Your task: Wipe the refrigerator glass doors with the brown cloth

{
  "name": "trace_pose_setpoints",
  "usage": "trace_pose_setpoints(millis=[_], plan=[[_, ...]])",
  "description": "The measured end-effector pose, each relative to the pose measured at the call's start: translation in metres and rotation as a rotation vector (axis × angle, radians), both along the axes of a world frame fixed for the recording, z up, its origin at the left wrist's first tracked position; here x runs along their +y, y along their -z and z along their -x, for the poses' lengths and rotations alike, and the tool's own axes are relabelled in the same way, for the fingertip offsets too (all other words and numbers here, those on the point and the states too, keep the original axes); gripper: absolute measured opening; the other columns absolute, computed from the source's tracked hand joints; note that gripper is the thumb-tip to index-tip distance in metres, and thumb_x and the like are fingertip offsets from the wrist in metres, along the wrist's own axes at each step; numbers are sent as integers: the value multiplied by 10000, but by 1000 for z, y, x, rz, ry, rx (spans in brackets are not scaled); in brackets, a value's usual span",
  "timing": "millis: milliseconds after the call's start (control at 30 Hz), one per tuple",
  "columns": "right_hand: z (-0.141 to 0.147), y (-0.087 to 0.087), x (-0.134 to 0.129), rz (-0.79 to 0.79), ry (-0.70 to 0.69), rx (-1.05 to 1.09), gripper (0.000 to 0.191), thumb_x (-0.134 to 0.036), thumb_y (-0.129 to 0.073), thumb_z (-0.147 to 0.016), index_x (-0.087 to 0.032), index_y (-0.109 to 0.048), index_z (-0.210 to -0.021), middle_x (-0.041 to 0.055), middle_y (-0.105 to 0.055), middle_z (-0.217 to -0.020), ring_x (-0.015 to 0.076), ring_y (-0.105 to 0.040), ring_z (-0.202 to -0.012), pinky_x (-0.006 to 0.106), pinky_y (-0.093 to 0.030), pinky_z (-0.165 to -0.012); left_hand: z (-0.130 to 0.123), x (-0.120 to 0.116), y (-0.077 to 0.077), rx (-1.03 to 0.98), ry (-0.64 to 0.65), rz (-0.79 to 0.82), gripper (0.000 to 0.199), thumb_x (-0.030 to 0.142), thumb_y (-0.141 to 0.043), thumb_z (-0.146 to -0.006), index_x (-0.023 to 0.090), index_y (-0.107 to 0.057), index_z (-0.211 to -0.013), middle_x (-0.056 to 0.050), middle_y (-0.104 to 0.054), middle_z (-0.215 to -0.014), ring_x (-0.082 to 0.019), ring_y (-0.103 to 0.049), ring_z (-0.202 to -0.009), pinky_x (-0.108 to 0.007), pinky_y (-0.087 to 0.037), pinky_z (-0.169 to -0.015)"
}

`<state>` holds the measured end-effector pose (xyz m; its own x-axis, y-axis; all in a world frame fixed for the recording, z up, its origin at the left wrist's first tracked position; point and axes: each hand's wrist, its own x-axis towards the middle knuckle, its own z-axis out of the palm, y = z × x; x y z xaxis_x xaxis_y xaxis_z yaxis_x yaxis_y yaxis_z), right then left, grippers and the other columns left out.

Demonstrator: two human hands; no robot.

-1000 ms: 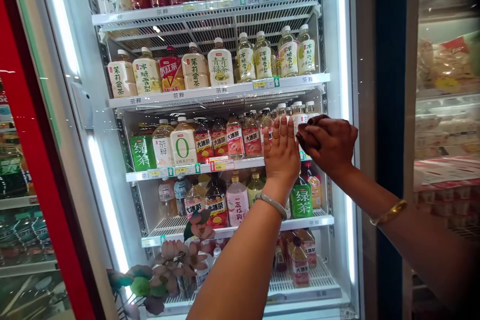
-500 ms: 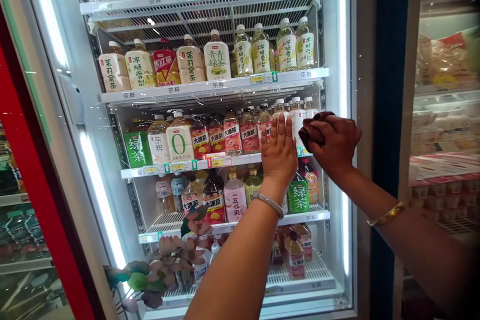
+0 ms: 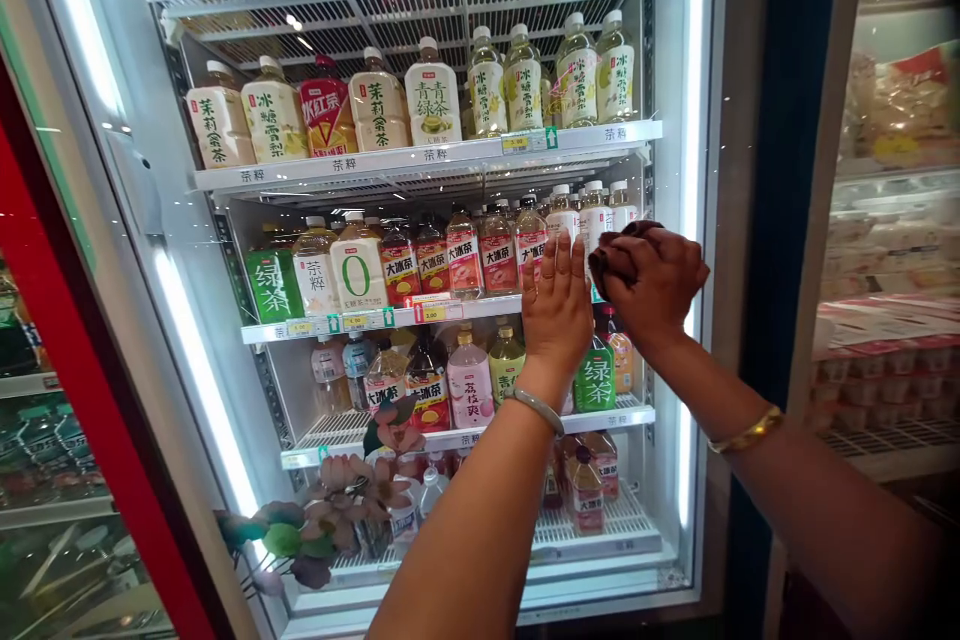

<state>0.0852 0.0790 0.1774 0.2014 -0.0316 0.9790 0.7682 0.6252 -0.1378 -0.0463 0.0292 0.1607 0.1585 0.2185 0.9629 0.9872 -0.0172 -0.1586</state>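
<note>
My left hand (image 3: 557, 305) lies flat against the glass door (image 3: 465, 210) of a lit drinks cooler, its fingers extended upward, a pale bangle on the wrist. Just right of it, my right hand (image 3: 654, 280) is closed round a dark cloth (image 3: 611, 258) held at the glass. A gold bracelet (image 3: 746, 430) circles the right wrist. Behind the glass, bottles stand in rows on white shelves (image 3: 420, 165); the two hands hide some on the middle shelf.
Pink flowers with leaves (image 3: 322, 520) show at the lower left, in front of the cooler or reflected. A red frame (image 3: 82, 350) crosses the far left. Packaged goods (image 3: 885, 340) fill shelves at the right.
My right hand and the cloth have shifted slightly left, closer to my left hand. My left hand stays flat on the glass. The view has moved a little.
</note>
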Motion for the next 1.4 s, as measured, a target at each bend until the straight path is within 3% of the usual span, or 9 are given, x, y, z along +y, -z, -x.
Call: trace_pose_setpoints(millis=[100, 267, 500, 567, 733, 967, 1067, 1233, 1400], plan=[[16, 22, -13, 8, -40, -76, 261, -406, -630, -903, -288, -729, -1114, 88, -670, -1190, 300, -555, -1179, 481, -353, -1011, 4, -1, 1, 2, 15, 25, 654, 222, -394, -1039, 137, -225, -1665, -104, -211, -1741, -227, -82, -1641, -527, -121, -1355], [-1, 67, -5, 46, -117, -79, 195, -444, -672, -894, -323, -741, -1031, 93, -681, -1075, 300, -596, -1127, 489, -396, -991, 9, -5, 8, 28, 48, 40, 594, 235, -347, -1059, 125, -303, -1640, -96, -261, -1731, -195, -75, -1638, -480, -76, -1361], [25, 31, -16, 227, -97, 133, 318, -474, -589, -940, -297, -684, -1187, 103, -577, -1329, 338, -467, -1299, 571, -382, -1069, 8, -10, 13, -139, 182, 157, 577, 240, -334, -1043, 196, -390, -1616, -66, -342, -1712, -174, -133, -1638, -471, 21, -1358], [33, 37, -17, 249, -86, 35, 330, -455, -512, -990, -307, -650, -1250, 88, -542, -1368, 330, -426, -1360, 591, -338, -1125, 9, -12, 15, -189, 218, 191, 587, 275, -344, -1041, 211, -381, -1623, -48, -321, -1722, -171, -102, -1641, -452, 60, -1355], [31, 81, -21, 292, -47, -9, 326, -488, -488, -1025, -319, -670, -1236, 60, -538, -1380, 284, -432, -1394, 546, -312, -1191, 9, -22, 25, -248, 240, 267, 621, 309, -384, -1018, 245, -354, -1635, 8, -240, -1750, -166, -16, -1645, -441, 146, -1342], [45, 54, -31, 382, -45, 113, 345, -513, -554, -1012, -349, -625, -1307, 0, -540, -1467, 230, -383, -1406, 486, -297, -1240, 10, -14, 38, -285, 343, 204, 614, 409, -340, -1070, 189, -267, -1639, 47, -177, -1764, -119, 88, -1643, -471, 266, -1299], [45, 77, -36, 294, -66, 27, 333, -538, -597, -989, -356, -664, -1259, -12, -581, -1419, 204, -414, -1403, 453, -312, -1238, 7, -15, 46, -362, 324, 223, 590, 422, -353, -1073, 245, -289, -1632, 93, -184, -1759, -84, 114, -1629, -400, 277, -1295], [17, 135, -30, 291, -80, 60, 253, -438, -611, -983, -313, -711, -1179, 51, -600, -1311, 244, -492, -1334, 455, -379, -1174, -2, -36, 79, -294, 35, 271, 617, 319, -347, -1057, 221, -277, -1662, -31, -170, -1767, -192, 18, -1648, -467, 191, -1326], [19, 135, -35, 285, -110, 177, 256, -356, -617, -938, -300, -706, -1173, 97, -588, -1276, 296, -514, -1260, 500, -415, -1113, 5, -37, 134, -249, 75, 91, 598, 279, -407, -1056, 237, -319, -1647, -81, -297, -1719, -161, -16, -1640, -499, 103, -1334]])
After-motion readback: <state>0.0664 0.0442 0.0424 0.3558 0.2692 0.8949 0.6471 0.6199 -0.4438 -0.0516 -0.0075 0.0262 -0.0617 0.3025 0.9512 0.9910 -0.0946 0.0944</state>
